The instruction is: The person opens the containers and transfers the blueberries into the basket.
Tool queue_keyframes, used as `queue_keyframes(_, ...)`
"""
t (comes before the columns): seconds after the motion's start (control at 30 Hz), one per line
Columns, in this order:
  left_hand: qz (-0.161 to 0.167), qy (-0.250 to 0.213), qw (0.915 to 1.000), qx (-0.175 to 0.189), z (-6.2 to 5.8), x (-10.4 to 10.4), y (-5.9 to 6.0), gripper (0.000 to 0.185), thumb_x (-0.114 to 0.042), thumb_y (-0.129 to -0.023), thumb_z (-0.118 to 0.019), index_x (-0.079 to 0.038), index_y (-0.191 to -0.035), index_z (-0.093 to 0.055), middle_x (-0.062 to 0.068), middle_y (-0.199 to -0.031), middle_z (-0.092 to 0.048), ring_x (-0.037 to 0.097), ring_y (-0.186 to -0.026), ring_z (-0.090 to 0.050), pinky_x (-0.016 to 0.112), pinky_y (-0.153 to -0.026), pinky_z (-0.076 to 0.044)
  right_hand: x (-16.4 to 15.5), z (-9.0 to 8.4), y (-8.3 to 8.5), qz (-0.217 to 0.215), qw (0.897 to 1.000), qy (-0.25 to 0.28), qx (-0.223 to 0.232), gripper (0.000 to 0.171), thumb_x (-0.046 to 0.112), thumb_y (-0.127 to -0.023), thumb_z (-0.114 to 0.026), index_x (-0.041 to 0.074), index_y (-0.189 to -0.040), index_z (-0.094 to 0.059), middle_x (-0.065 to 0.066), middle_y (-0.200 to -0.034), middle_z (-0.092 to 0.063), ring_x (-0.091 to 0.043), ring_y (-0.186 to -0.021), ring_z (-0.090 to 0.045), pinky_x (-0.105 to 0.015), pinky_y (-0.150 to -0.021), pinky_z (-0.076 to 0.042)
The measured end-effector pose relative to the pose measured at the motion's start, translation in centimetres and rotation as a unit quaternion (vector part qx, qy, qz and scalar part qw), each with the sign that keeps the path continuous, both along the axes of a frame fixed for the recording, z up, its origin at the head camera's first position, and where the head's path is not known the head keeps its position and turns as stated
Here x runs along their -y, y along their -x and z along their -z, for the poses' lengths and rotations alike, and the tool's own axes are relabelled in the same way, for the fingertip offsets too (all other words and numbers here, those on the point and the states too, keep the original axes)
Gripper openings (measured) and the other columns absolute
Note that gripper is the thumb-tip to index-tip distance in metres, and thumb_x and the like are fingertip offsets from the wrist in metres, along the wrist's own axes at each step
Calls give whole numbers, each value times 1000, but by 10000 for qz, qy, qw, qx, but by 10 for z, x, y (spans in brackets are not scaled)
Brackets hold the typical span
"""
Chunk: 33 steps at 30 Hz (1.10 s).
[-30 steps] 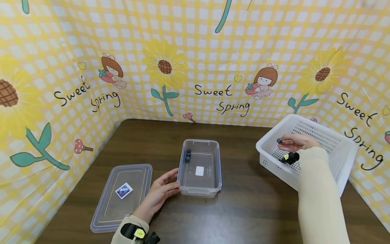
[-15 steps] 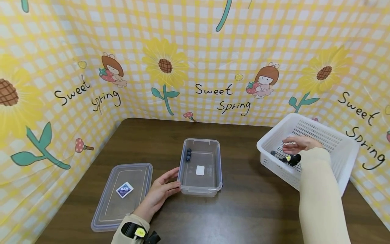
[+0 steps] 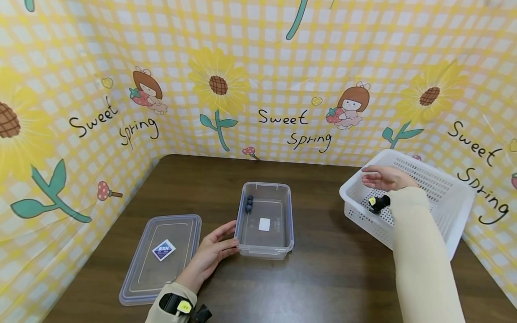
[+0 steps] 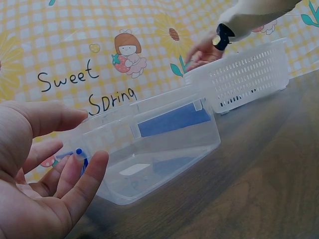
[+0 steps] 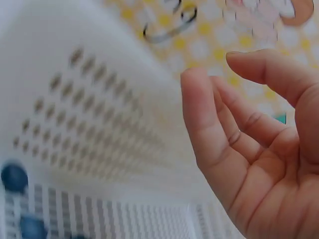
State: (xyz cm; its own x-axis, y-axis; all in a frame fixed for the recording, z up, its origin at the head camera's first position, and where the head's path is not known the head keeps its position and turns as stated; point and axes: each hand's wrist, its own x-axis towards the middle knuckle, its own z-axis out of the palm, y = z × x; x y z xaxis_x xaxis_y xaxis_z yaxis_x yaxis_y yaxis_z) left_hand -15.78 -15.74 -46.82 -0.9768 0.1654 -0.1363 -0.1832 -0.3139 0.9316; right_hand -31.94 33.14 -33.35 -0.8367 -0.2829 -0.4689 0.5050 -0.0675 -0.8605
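Three blueberries (image 3: 249,204) are already sitting in the clear container's (image 3: 264,251) far-left corner; its lid (image 3: 137,273), labelled "BXH", is lying off to the left. The left hand (image 3: 212,255), fingers relaxed, is steadying the container. The right hand (image 3: 381,178), open and empty, is hovering over the white basket (image 3: 452,211), where more blueberries (image 5: 14,178) are waiting. The backdrop is reading "Sweet Spring".

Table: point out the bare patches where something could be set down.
Bare table lies between the clear container and white basket, and behind the container toward the backdrop. Crowded: front left, where the lid and left hand sit.
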Motion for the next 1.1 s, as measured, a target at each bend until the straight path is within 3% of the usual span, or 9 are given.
queue_keyframes(0.17, -26, 12, 10000, 18, -1, 0, 1, 61, 10, -89, -61, 9, -146, -40, 17, -130, -49, 17, -88, -64, 31, -81, -57, 32, -11, 7, -57, 9985, -330, -423, 18, 11, -103, -50, 7, -94, -64, -7, -89, -66, -15, -82, -66, -26, -79, -57)
queue_keyframes(0.3, -71, 42, 10000, 37, 0, -1, 1, 59, 9, -89, -62, 7, -145, -43, 15, -127, -50, 17, -87, -65, 32, -81, -58, 58, -11, 12, -120, 9969, -559, -543, 18, 10, -102, -53, 8, -90, -66, -7, -83, -68, -15, -76, -67, -27, -74, -58)
queue_keyframes(0.43, -101, 67, 9999, 75, 0, -2, 2, 58, 9, -89, -63, 6, -145, -45, 15, -127, -51, 17, -87, -65, 32, -80, -58, 83, -1, 15, -407, 9953, -617, -633, 17, 9, -102, -52, 8, -92, -66, -8, -83, -68, -16, -75, -67, -27, -72, -58)
queue_keyframes(0.53, -118, 67, 9999, 94, -1, -2, 1, 58, 9, -89, -63, 6, -145, -45, 15, -128, -51, 19, -89, -65, 32, -80, -58, 104, 9, 16, -705, 9909, -761, -857, 13, 9, -102, -52, 1, -108, -62, -7, -84, -68, -16, -76, -67, -26, -72, -57)
queue_keyframes(0.63, -114, 81, 9999, 89, -1, -2, 0, 59, 8, -89, -63, 6, -145, -44, 16, -128, -50, 20, -91, -64, 32, -80, -58, 126, 20, 17, -1003, 9852, -892, -1067, 24, 9, -103, -51, -5, -122, -55, -7, -85, -68, -15, -76, -68, -26, -71, -58)
queue_keyframes(0.9, -144, 114, 9998, 95, -1, -2, 0, 58, 8, -89, -63, 6, -144, -45, 17, -128, -49, 21, -92, -64, 32, -81, -57, 178, 40, 13, -1337, 9825, -728, -1072, 34, 9, -103, -49, -12, -131, -51, -7, -83, -70, -15, -71, -68, -28, -66, -58)
queue_keyframes(1.1, -123, 120, 9998, 84, -1, -2, 0, 60, 8, -88, -62, 7, -145, -43, 18, -129, -48, 20, -92, -64, 32, -81, -57, 213, 47, 10, -1665, 9773, -731, -1085, 41, 10, -103, -52, -14, -136, -48, -11, -88, -69, -17, -73, -68, -31, -70, -59)
